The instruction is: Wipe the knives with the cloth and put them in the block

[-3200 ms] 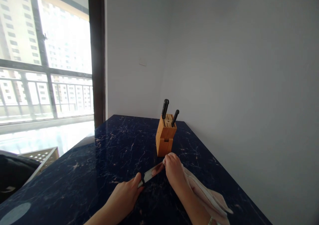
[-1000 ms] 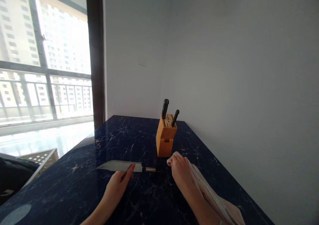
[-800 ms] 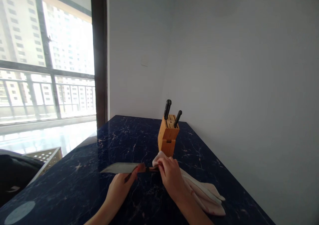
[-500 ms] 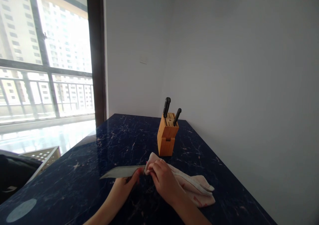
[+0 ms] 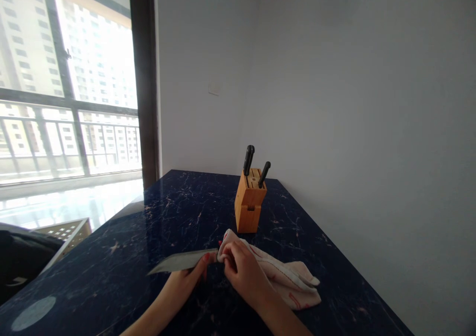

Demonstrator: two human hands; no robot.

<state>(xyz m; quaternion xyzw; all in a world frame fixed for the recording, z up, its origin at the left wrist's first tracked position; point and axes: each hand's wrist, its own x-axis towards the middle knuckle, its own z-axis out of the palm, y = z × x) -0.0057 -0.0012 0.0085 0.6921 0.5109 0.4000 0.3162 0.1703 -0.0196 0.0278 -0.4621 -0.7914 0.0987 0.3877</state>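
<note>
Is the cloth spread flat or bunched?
Bunched: the right hand grips one end of the cloth, the rest lying in folds on the table.

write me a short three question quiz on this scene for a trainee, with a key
1. Which hand grips the pale cloth?
2. True or false: the wooden knife block lies on its side.
3. Where does the tip of the knife in the left hand point?
A) the picture's right edge
B) the picture's left edge
C) straight up

Key:
1. The right hand.
2. False; it stands upright on the dark table.
3. B
</note>
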